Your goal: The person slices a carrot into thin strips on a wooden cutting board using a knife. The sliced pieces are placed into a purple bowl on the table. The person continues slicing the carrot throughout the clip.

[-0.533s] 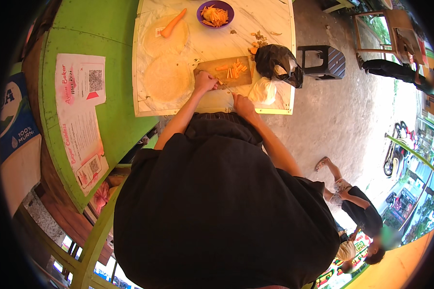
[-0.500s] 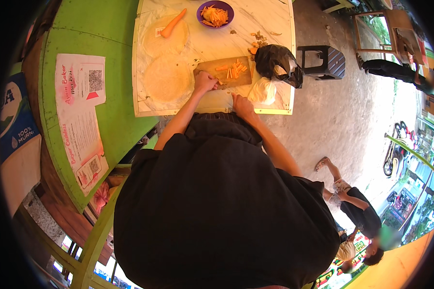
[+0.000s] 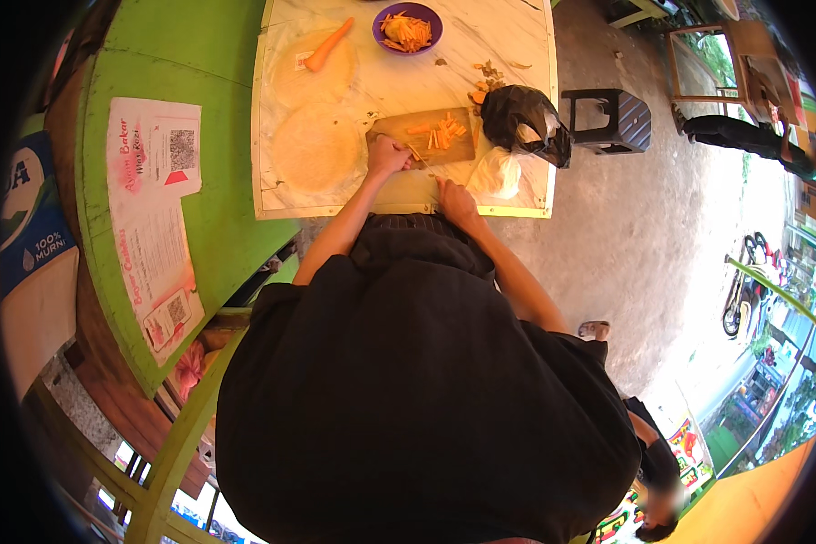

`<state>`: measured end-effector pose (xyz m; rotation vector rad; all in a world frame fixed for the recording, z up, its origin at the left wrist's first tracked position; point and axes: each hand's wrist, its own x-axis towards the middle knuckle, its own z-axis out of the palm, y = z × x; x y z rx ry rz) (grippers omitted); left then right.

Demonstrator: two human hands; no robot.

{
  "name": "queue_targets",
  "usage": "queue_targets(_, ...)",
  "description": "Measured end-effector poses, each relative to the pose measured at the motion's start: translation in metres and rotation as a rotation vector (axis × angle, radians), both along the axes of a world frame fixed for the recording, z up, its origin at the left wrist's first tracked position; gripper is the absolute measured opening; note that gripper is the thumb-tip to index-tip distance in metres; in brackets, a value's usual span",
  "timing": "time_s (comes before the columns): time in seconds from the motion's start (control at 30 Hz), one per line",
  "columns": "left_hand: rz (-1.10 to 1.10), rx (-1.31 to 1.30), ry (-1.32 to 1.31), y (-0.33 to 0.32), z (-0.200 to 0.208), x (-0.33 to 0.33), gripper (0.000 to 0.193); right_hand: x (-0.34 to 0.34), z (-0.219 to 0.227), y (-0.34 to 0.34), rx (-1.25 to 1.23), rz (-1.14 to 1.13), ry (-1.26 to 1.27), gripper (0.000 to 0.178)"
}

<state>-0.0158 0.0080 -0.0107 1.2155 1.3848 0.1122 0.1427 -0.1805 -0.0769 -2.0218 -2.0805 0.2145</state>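
A wooden cutting board (image 3: 385, 127) lies near the table's front edge, with a small heap of cut carrot sticks (image 3: 444, 132) on it. My left hand (image 3: 390, 154) is closed at the board's near left corner, its fingertips on a thin piece of carrot (image 3: 415, 153). To the right, just off the board's near edge, my right hand (image 3: 458, 199) is closed in a fist with the thumb side toward the board. What it grips is too small and blurred to name. Farther off, a purple bowl (image 3: 378, 36) holds more carrot sticks, and a whole carrot (image 3: 330, 45) lies to its left.
Two round translucent sheets (image 3: 314, 150) lie left of the board. A black plastic bag (image 3: 517, 118), a pale bag (image 3: 497, 175) and peel scraps (image 3: 488, 77) are on the right. Beyond the table stands a dark stool (image 3: 621, 121); a green bench (image 3: 218, 163) adjoins on the left. Other people are at right.
Both hands stay almost in place, and the carrot sticks look much the same. At the lower right, a person walking by has moved farther down toward the picture's edge.
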Motion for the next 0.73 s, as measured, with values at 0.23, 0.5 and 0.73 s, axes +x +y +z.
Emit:
queue_targets(0.23, -0.058, 0.033, 0.041, 0.001, 0.002, 0.000, 0.019, 0.013, 0.004, 0.002, -0.008, -0.063, 0.010, 0.035)
queue_targets(0.5, -0.094, 0.038, 0.045, 0.001, 0.011, 0.003, 0.018, 0.015, 0.033, -0.015, -0.122, -0.197, -0.013, 0.050)
queue_targets(0.73, -0.061, -0.028, 0.027, 0.004, 0.008, 0.001, 0.019, 0.029, 0.062, -0.024, -0.268, -0.242, 0.050, 0.048)
